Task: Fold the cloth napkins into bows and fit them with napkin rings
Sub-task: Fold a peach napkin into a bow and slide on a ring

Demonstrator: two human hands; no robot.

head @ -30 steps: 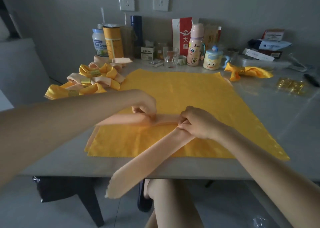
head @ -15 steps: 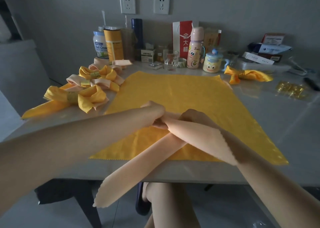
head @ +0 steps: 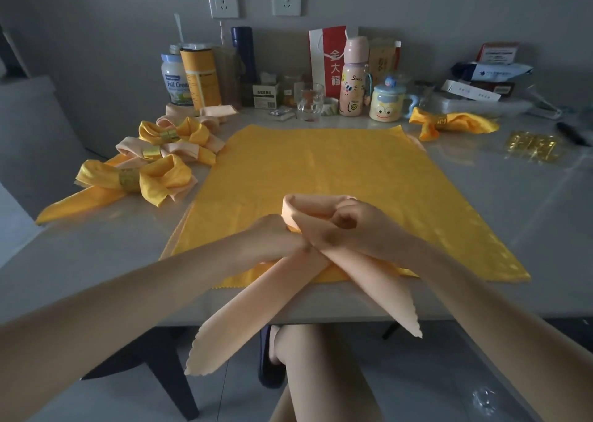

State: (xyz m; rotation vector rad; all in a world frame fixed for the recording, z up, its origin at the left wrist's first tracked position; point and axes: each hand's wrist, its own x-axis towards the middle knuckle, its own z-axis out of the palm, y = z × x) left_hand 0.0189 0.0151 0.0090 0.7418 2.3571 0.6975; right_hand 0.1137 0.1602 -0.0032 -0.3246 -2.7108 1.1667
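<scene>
Together, left hand (head: 276, 239) and right hand (head: 357, 225) grip the peach napkin (head: 256, 309).

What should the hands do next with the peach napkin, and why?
Probably press the far side of the loop down onto the crossing. The peach napkin has two tails that cross and hang over the edge of the table; the left hand pinches the crossing, and the right hand holds the loop. Flattening it would likely make the bow's two halves.

matt peach cloth napkin (head: 247, 309) — glossy tabletop (head: 529, 203)
</scene>
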